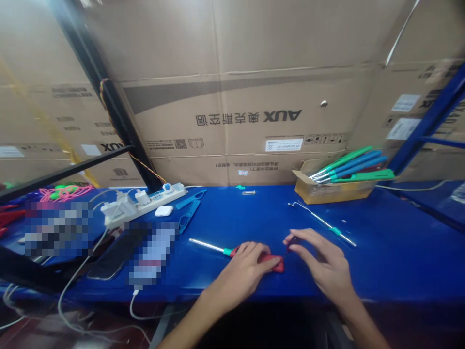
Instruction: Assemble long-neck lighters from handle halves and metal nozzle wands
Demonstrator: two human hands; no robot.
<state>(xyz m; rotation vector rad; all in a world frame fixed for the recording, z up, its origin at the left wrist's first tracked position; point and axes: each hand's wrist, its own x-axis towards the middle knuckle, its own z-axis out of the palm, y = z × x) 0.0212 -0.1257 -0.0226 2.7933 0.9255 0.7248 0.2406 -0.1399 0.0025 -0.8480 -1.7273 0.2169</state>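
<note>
My left hand (245,269) is wrapped over the red handle of a long-necked gas lighter (278,264), pressing it to the blue table. The lighter's silver tube and green collar point left, and its red butt end faces my right hand. My right hand (325,264) pinches a small dark piece (292,241) between thumb and fingertips, just above and right of that butt end. What the piece is I cannot make out, nor whether it touches the lighter. Beyond my right hand lies a loose metal lighter tube (323,221) with a green collar and a wire at one end.
A cardboard box (337,193) of green and blue lighters stands at the back right. On the left are a power strip (148,206), a white earphone case (163,211), blue plastic pieces (189,213), a dark phone (118,252) and cables. Cardboard panels (232,97) rise behind the table.
</note>
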